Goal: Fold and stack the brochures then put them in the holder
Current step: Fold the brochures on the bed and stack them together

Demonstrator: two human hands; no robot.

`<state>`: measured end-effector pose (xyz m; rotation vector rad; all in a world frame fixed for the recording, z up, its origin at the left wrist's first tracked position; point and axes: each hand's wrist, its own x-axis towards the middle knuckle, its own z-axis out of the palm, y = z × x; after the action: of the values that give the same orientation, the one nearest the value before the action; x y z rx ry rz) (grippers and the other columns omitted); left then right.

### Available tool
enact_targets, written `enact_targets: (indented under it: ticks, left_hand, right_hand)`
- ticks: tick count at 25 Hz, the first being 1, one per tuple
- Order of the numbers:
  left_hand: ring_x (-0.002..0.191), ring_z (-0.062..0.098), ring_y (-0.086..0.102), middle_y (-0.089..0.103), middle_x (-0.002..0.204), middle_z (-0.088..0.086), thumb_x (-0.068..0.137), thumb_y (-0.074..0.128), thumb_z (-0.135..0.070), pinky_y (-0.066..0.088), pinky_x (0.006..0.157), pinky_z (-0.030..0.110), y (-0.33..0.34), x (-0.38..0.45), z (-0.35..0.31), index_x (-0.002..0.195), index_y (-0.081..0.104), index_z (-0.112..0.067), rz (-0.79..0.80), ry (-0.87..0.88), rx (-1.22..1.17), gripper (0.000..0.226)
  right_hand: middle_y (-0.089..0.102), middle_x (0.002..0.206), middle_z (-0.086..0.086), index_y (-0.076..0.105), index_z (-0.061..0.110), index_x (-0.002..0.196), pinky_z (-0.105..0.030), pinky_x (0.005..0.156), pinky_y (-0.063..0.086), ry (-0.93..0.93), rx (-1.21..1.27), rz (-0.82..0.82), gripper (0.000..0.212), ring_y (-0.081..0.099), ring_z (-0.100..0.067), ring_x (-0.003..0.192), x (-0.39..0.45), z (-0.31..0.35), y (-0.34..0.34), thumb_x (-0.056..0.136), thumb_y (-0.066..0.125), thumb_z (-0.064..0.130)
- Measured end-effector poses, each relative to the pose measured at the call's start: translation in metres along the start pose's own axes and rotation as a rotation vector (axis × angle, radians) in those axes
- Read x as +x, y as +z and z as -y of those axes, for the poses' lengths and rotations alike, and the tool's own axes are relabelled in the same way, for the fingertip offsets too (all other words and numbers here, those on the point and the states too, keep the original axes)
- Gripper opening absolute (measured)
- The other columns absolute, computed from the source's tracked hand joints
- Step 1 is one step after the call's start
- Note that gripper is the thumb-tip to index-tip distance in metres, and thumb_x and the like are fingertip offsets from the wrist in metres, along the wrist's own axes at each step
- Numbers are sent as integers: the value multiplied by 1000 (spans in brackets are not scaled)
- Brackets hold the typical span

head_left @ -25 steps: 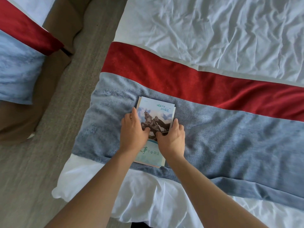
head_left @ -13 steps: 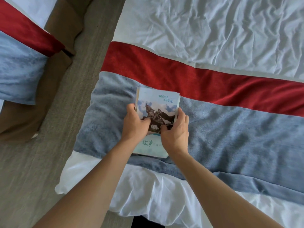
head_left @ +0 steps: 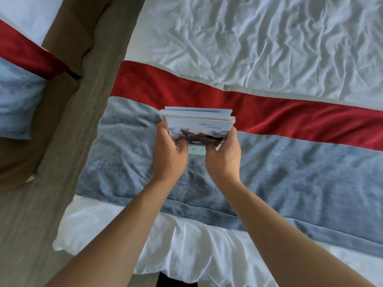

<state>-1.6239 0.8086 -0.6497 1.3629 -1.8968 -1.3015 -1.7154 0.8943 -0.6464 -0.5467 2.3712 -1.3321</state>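
A stack of folded brochures (head_left: 198,127), with a horse-and-rider picture on the cover, is tilted up on its near edge over the grey-blue bed runner (head_left: 124,158). The far edges of its sheets show as a thick bundle. My left hand (head_left: 169,158) grips the stack's left side and my right hand (head_left: 223,158) grips its right side, thumbs on the cover. No brochure holder is in view.
The bed has a red band (head_left: 269,112) beyond the runner and crumpled white sheets (head_left: 259,42) further back. The bed's near left corner (head_left: 68,235) borders a grey carpet strip (head_left: 62,141). A second bed with a brown base (head_left: 20,79) stands at the left.
The stack lay flat on the runner under both hands. Now both hands have lifted its far end, so it stands tilted and sits further from me.
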Motion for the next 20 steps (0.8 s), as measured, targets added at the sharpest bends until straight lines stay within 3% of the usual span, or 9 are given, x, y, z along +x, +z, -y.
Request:
enact_targets:
  ticks: [2,5,7,10,13,16,20]
  left_hand:
    - [92,12,58,61,108,-1,92,54,-3,40,66,10,-1,3,5,120,46,-16,12,7,34,31]
    - [84,23,60,62,101,2,95,52,-6,38,59,22,-5,11,10,110,48,-13,48,35,136,17]
    - [82,25,60,63,101,3,95,54,-8,38,60,30,-7,16,12,112,50,-11,44,54,197,18]
    - [86,28,62,63,100,2,94,57,-10,39,62,31,-9,20,11,120,51,-10,45,85,219,27]
    - [83,21,62,64,108,-2,94,58,-10,45,59,28,-11,23,8,151,35,-24,46,104,225,62]
    - [61,8,47,51,84,-6,96,60,-14,29,49,18,-12,23,12,159,13,-31,83,137,348,80]
    - [70,23,51,51,90,8,98,59,-12,34,57,30,-13,19,20,159,17,-28,229,258,516,76]
  right_hand:
    - [63,100,8,48,29,108,-11,71,38,12,2,3,41,53,2,84,2,-1,2,80,59,1]
    - [64,100,1,42,28,104,-33,73,44,51,-53,39,36,57,-19,90,11,-1,4,81,57,5]
    - [65,101,-1,44,24,106,-37,75,46,38,-101,53,32,59,-26,93,17,-1,3,83,58,8]
    - [67,110,2,46,22,126,-35,76,47,37,-126,58,45,61,-24,99,24,0,-2,84,59,11]
    - [63,130,-1,20,28,156,-39,85,50,69,-174,93,76,60,-24,110,25,-2,-4,90,57,18]
    - [61,130,1,1,39,158,-40,84,53,77,-172,139,87,60,-22,107,23,-6,-5,93,56,20]
    - [46,117,3,7,47,156,-23,69,46,76,-231,261,94,52,-9,88,19,-18,-13,88,63,13]
